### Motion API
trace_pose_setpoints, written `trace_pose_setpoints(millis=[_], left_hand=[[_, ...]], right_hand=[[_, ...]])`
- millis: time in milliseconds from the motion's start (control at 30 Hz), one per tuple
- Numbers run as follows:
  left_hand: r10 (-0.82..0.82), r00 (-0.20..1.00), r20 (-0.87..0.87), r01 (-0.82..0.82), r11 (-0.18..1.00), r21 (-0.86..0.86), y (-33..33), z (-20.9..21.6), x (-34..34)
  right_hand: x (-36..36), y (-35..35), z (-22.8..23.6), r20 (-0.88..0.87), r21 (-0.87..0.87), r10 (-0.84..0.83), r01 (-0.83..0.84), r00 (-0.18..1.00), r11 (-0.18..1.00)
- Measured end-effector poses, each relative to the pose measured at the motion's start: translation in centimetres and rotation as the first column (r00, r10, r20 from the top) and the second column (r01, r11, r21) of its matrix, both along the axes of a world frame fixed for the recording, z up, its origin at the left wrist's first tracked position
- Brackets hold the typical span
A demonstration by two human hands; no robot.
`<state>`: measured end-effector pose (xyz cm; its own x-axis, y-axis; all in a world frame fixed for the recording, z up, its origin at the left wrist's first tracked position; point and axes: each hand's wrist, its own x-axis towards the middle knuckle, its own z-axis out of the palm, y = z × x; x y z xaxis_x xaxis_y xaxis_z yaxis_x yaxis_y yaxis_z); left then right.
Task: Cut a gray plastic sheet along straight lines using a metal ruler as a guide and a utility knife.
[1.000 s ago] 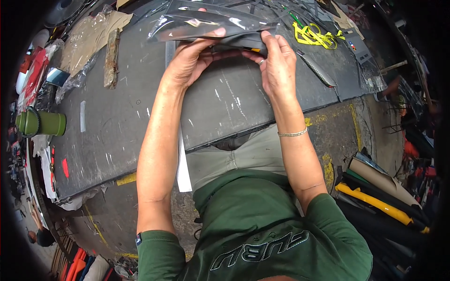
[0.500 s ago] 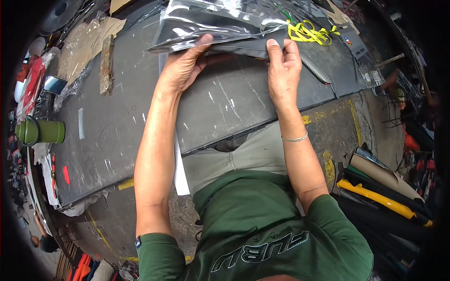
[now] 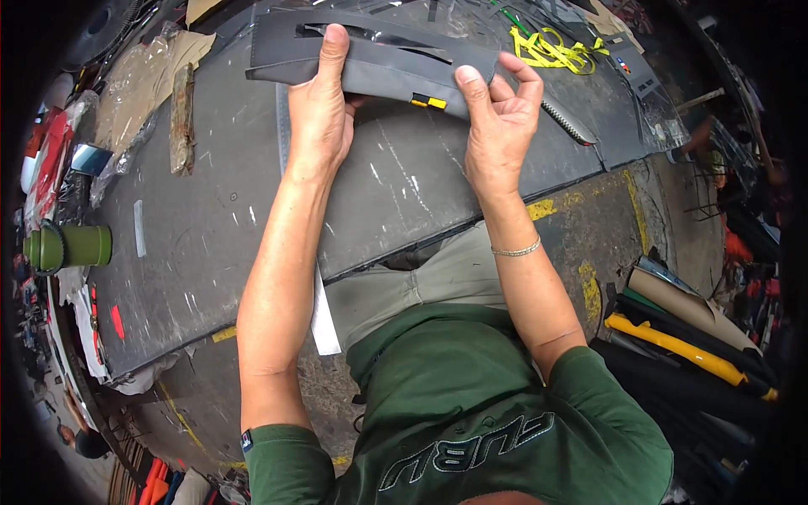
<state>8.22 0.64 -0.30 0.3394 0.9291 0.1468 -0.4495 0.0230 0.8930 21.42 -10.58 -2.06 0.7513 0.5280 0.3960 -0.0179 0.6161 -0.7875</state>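
Both my hands hold up a grey sewn fabric piece point(image 3: 379, 77) above the far part of the workbench. Shiny dark strips show through long slits in its face, and a small yellow-and-black tag point(image 3: 429, 101) sits on its near edge. My left hand point(image 3: 318, 114) grips it left of the middle, thumb on top and fingers beneath. At the right end, my right hand point(image 3: 502, 122) presses its thumb on the fabric, with its fingers bent at the edge. A tool with a checked grey handle point(image 3: 568, 124) lies just right of that hand.
A dark, scratched workbench point(image 3: 219, 252) spreads before me. A tangle of yellow strap point(image 3: 555, 55) lies at far right, a worn wooden stick point(image 3: 183, 118) at far left. A green flask point(image 3: 71, 248) stands at the left; rolls of material point(image 3: 682, 353) lie at lower right.
The clear plastic sheet that covered the grey fabric piece has swung out of sight. The slit face and the tag now show. Both hands still hold the piece, the right slightly shifted left.
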Motion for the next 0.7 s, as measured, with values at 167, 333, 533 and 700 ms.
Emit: trace_pose_setpoints(millis=[167, 333, 533, 700], left_hand=[[-0.244, 0.967, 0.070, 0.243, 0.970, 0.024, -1.5, 0.8, -0.1], [-0.329, 0.944, 0.028, 0.330, 0.943, -0.043, -2.0, 0.4, 0.2], [-0.282, 0.958, -0.044, 0.276, 0.955, -0.106, -1.5, 0.5, -0.1], [-0.261, 0.964, -0.057, 0.259, 0.965, -0.042, -1.9, 1.0, -0.1]], right_hand=[[0.4, 0.2, 0.5, 0.030, -0.025, -0.034, 0.034, 0.999, 0.999], [0.0, 0.1, 0.2, 0.124, -0.096, -0.022, 0.034, 0.992, 0.995], [-0.1, 0.0, 0.8, 0.160, 0.064, 0.017, -0.028, 0.987, 0.998], [1.5, -0.7, 1.7, 0.089, -0.078, 0.122, -0.115, 0.989, 0.990]])
